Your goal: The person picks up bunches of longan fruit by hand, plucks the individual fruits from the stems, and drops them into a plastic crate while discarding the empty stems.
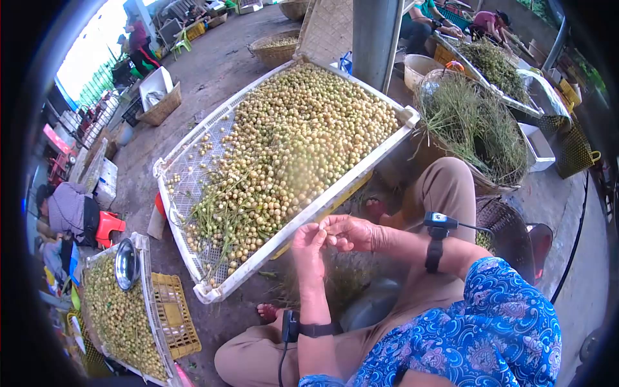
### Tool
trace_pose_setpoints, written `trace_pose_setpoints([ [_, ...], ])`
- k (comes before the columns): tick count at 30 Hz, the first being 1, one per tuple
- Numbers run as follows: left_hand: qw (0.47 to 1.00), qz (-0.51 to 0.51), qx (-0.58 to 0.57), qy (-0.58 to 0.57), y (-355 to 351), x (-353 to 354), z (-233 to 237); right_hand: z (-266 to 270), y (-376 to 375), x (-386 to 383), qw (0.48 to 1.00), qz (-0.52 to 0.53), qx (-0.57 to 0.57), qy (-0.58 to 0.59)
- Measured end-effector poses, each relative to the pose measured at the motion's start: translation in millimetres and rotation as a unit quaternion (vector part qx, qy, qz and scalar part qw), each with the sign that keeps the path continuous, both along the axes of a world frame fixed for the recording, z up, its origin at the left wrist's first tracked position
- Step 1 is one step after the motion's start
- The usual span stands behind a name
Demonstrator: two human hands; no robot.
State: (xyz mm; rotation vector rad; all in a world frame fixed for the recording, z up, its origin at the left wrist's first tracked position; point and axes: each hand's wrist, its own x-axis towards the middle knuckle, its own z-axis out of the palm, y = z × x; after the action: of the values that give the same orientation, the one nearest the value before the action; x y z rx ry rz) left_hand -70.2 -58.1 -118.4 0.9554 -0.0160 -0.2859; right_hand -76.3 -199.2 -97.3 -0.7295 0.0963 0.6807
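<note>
Fingers (pixel 322 227) of the left hand (pixel 308 248) and right hand (pixel 353 233) meet at centre frame, pinched narrow on a tiny bit (pixel 327 226) (too small to tell whether fruit or stalk). It sits over the knees, just below the near rim of the tray (pixel 406 116). Loose fruit (pixel 303 135) heaps most of that tray, so much sorting looks done. A clump with stalks (pixel 216 219) remains at its lower left, and mesh shows bare at its upper left. Right of the tray stands a basket (pixel 500 187) of green stalks. A second tray (pixel 145 258) with a bowl (pixel 127 263) lies at lower left.
</note>
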Motion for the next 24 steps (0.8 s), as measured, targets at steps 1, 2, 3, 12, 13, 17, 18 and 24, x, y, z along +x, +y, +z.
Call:
trace_pose_setpoints([
  [1, 1.0, 0.001, 0.004, 0.0, 1, -2, 11, 10, 2, -5, 1.0, -0.021, -0.008, -0.004],
  [2, 1.0, 0.001, -0.008, -0.002, 2, -4, 21, 20, 2, -8, 0.999, -0.031, -0.037, -0.01],
  [3, 1.0, 0.001, -0.02, 0.001, 1, -5, 26, 23, 1, -8, 0.997, -0.032, -0.068, -0.03],
  [12, 0.991, 0.022, -0.082, 0.105, 10, -17, 35, 29, 21, -2, 0.989, -0.146, 0.027, 0.017],
  [13, 0.994, 0.019, -0.049, 0.091, 8, -18, 42, 29, 23, -1, 0.991, -0.124, 0.042, 0.007],
  [17, 0.997, 0.059, 0.013, 0.054, 1, -20, 47, 27, 28, -2, 0.991, -0.128, 0.044, -0.004],
  [18, 0.997, 0.058, 0.011, 0.052, 1, -20, 46, 29, 29, -2, 0.991, -0.123, 0.04, -0.023],
  [24, 0.993, 0.072, -0.036, 0.081, -2, -17, 45, 37, 34, -6, 0.926, -0.227, -0.199, -0.225],
])
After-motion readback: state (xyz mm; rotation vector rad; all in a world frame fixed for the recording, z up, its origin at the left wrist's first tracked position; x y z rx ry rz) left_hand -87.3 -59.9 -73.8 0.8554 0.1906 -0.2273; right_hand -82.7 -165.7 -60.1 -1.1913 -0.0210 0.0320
